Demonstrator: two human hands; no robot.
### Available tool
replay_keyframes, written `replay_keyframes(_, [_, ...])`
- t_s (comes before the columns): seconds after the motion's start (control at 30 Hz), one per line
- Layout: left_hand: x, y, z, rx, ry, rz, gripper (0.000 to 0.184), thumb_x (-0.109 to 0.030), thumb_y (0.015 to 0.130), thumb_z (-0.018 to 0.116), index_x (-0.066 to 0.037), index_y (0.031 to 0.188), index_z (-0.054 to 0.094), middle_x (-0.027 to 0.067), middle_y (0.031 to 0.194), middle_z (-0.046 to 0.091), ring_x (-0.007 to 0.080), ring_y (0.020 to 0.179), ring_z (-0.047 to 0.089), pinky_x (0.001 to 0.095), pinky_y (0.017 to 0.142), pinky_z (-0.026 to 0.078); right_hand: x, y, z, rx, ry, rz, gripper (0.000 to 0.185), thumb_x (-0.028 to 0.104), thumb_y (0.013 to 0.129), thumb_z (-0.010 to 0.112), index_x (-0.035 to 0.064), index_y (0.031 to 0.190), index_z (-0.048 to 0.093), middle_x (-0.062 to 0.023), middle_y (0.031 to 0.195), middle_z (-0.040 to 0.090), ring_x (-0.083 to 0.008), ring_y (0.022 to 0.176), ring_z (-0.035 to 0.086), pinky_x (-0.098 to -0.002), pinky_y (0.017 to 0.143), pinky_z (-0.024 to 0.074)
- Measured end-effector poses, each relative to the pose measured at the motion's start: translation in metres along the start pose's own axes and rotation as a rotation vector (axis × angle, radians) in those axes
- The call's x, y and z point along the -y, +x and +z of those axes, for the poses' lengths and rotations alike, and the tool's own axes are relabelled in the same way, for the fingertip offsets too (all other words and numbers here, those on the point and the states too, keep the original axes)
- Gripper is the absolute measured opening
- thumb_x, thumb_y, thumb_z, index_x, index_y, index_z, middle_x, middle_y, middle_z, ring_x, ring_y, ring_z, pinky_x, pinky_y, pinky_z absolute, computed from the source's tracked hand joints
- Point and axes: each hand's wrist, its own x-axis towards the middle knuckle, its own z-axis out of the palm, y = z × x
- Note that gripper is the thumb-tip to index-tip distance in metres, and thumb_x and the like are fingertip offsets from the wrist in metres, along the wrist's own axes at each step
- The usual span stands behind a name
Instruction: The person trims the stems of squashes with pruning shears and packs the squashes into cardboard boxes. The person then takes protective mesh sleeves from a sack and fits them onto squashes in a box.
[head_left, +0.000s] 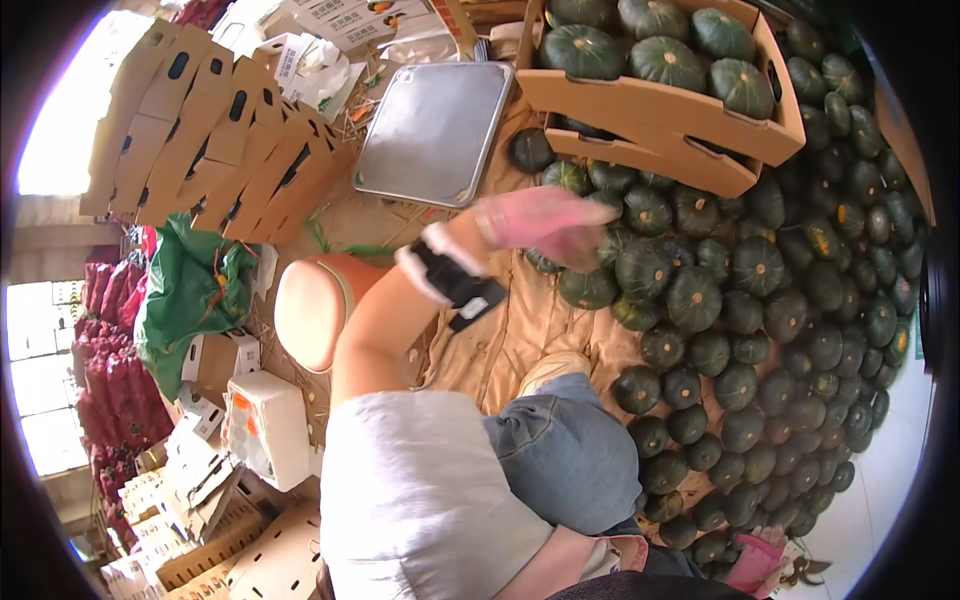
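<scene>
My left hand (545, 222), in a pink glove, reaches over the near edge of the heap of dark green pumpkins (694, 297). Motion blurs its fingers, but they look stretched out and apart, with nothing visible between them. A black device is strapped to this forearm over a white band. At the bottom right, my right hand (756, 563), also gloved in pink, is beside the lowest pumpkins; its fingers are not clear enough to read. Beyond my left hand stands an open cardboard box (650, 100) filled with pumpkins, stacked on another box.
A metal platform (432, 130) lies left of the filled box. Nearer are a round padded stool (312, 315) and my bent knee (570, 455) over a tan cloth (480, 340). Stacked cartons (200, 130), a green sack (185, 295) and red net bags (115, 370) line the left.
</scene>
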Motion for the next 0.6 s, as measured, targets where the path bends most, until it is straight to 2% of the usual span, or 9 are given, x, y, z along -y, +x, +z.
replay_keyframes(0.07, [0.067,-0.026,-0.042,-0.384,0.381,-0.026,0.053,-0.045,0.089,0.056,0.003,0.112,0.06,0.0155,0.105,0.065,0.0234,0.093,0.063,0.0315,0.083,0.05,0.009,-0.019,0.02,-0.246,0.041,0.128,0.071,0.043,0.091,0.043,-0.007,0.139,0.028,-0.0256,0.142,0.034,-0.0348,0.13,0.036,-0.0465,0.107,0.0298])
replay_keyframes(0.1, [0.107,-0.04,-0.067,-0.618,0.551,-0.079,0.051,-0.043,0.088,0.057,0.002,0.112,0.06,0.014,0.11,0.064,0.0239,0.099,0.061,0.0317,0.085,0.047,0.014,-0.004,0.042,-0.327,-0.146,0.274,0.072,0.043,0.088,0.045,-0.0083,0.137,0.029,-0.0248,0.134,0.041,-0.0351,0.12,0.043,-0.046,0.095,0.0412])
replay_keyframes(0.13, [0.094,-0.07,-0.072,-0.726,0.772,-0.444,0.064,-0.054,0.075,0.064,-0.014,0.125,0.057,0.0165,0.117,0.06,0.0314,0.102,0.059,0.0371,0.088,0.048,0.011,0.004,0.033,-0.328,-0.265,0.391,0.069,0.04,0.087,0.046,-0.0085,0.134,0.031,-0.0199,0.124,0.047,-0.0306,0.109,0.048,-0.0419,0.081,0.0473])
replay_keyframes(0.2, [0.118,-0.11,-0.089,-1.044,1.087,-0.957,0.066,-0.057,0.074,0.06,-0.02,0.128,0.054,0.011,0.129,0.054,0.0315,0.117,0.052,0.0458,0.092,0.045,0.002,0.059,0.072,-0.551,-0.609,0.608,0.059,0.018,0.074,0.059,-0.0023,0.126,0.039,-0.0118,0.114,0.05,-0.0254,0.104,0.052,-0.0344,0.08,0.0469])
replay_keyframes(0.27, [0.198,-0.165,-0.14,-1.353,1.079,-0.952,0.076,-0.06,0.074,0.059,-0.026,0.138,0.041,0.0126,0.143,0.038,0.031,0.13,0.037,0.0489,0.103,0.034,-0.018,0.096,0.057,-0.23,-1.384,0.681,0.063,0.012,0.064,0.068,-0.0002,0.121,0.044,-0.0145,0.1,0.054,-0.0284,0.096,0.053,-0.039,0.085,0.0433])
replay_keyframes(0.33, [0.195,-0.203,-0.134,-1.513,0.778,-0.99,0.077,-0.06,0.074,0.059,-0.025,0.14,0.039,0.0132,0.144,0.037,0.0333,0.132,0.035,0.0462,0.105,0.031,-0.054,0.119,0.032,0.017,-1.979,0.317,0.065,0.019,0.058,0.073,0.0033,0.115,0.048,-0.0181,0.101,0.056,-0.0406,0.097,0.051,-0.0466,0.088,0.041])
replay_keyframes(0.4, [0.235,-0.234,-0.159,-1.671,0.403,-0.894,0.082,-0.06,0.074,0.061,-0.018,0.141,0.038,0.0155,0.143,0.039,0.0347,0.131,0.037,0.0432,0.105,0.032,-0.081,0.16,0.034,-0.113,-1.896,0.424,0.06,0.023,0.059,0.075,0.0027,0.108,0.05,-0.0183,0.098,0.058,-0.0394,0.095,0.053,-0.0468,0.084,0.0432])
replay_keyframes(0.5, [0.31,-0.253,-0.191,-1.793,0.026,-0.304,0.094,-0.063,0.071,0.065,-0.005,0.14,0.037,0.0198,0.136,0.046,0.0305,0.125,0.044,0.037,0.104,0.034,-0.117,0.213,0.022,-0.354,-1.606,0.554,0.057,0.035,0.068,0.077,-0.0015,0.103,0.05,-0.021,0.091,0.061,-0.0372,0.085,0.06,-0.0406,0.075,0.0465])
replay_keyframes(0.6, [0.321,-0.257,-0.212,-1.685,0.17,-0.642,0.091,-0.062,0.068,0.069,-0.012,0.138,0.041,0.0182,0.129,0.051,0.0278,0.118,0.05,0.0366,0.098,0.04,-0.143,0.259,0.046,-0.336,-1.648,0.375,0.057,0.039,0.064,0.079,-0.0022,0.096,0.056,-0.0192,0.091,0.062,-0.0361,0.085,0.06,-0.0411,0.075,0.0471])
